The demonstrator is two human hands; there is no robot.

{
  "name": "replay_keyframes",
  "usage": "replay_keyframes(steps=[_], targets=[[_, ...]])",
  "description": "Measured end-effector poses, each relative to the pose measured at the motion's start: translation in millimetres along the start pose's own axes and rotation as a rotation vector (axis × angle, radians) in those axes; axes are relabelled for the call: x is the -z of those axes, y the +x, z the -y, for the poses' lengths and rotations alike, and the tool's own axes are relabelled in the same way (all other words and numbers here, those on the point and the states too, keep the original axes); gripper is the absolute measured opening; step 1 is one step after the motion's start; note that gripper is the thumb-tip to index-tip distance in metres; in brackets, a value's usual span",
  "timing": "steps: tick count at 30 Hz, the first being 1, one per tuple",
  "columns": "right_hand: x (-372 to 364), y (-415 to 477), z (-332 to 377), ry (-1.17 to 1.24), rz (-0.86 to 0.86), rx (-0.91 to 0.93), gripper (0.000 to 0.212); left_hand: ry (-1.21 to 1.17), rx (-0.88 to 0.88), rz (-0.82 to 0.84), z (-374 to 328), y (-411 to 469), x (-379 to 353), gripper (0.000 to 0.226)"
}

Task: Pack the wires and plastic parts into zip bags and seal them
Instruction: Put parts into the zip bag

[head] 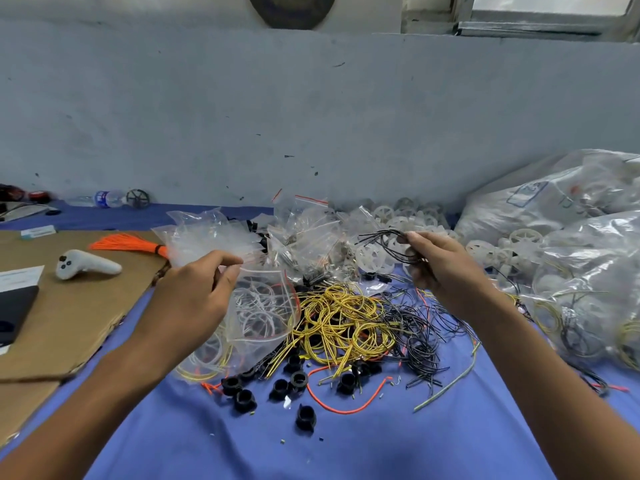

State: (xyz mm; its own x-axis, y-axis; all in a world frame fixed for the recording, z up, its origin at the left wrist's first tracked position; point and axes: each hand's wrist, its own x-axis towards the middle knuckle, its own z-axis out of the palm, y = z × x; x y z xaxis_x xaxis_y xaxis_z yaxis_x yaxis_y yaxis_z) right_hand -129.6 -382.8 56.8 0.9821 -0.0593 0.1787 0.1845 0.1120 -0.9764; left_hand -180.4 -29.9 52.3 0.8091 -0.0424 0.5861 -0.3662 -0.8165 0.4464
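- Step in hand: loading wires into a bag. Nothing is sealed in this pair of hands yet.
- Left hand [194, 292]: thumb and fingers pinch the top edge of a clear zip bag [266, 306], held above the bench [346, 445] left of centre. Can't tell if its mouth is open.
- White wire loops show through the bag; can't tell if they're inside or behind it.
- Right hand [440, 265]: fingers curled around a small bundle of black wires [384, 235], raised right of centre, well apart from the bag.
- Loose stock on the bench: yellow wires [343, 323] at mid-bench, more black wire to their right, black plastic parts [298, 379] toward the near edge, white wheels [377, 254] and spare zip bags [304, 233] along the far edge.
- Next move, my read: get the bag mouth spread, bring the bundle across and feed it in ends-first.
- Watch for springy strands snagging the zip strip or splaying out; tuck them before pressing the seal along its whole length.
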Motion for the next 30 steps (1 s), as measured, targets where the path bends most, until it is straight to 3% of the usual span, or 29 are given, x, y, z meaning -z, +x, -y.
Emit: replay_keyframes(steps=[5, 11, 14, 19, 22, 25, 30], targets=[[-47, -28, 13, 0.017, 0.302, -0.034, 0.017, -0.009, 0.018, 0.051, -9, -4, -1, 0.017], [-116, -60, -1, -0.216, 0.574, -0.094, 0.021, -0.049, -0.024, 0.098, -23, -13, -3, 0.017], [-153, -66, -17, -0.255, 0.616, -0.079, 0.027, -0.035, -0.040, 0.143, -22, -16, -5, 0.016], [-190, -67, -39, -0.447, 0.637, 0.035, 0.019, -0.088, -0.054, 0.242, -20, -16, 6, 0.017], [-212, -53, -48, -0.830, 0.749, 0.130, 0.024, -0.136, -0.063, 0.264, -22, -13, 12, 0.018], [-228, -43, -54, -1.347, 0.696, 0.208, 0.033, -0.180, -0.077, 0.267, -21, -12, 13, 0.017], [-225, -48, -32, -1.418, 0.730, 0.279, 0.025, -0.223, 0.072, 0.129, -1, -9, 15, 0.021]])
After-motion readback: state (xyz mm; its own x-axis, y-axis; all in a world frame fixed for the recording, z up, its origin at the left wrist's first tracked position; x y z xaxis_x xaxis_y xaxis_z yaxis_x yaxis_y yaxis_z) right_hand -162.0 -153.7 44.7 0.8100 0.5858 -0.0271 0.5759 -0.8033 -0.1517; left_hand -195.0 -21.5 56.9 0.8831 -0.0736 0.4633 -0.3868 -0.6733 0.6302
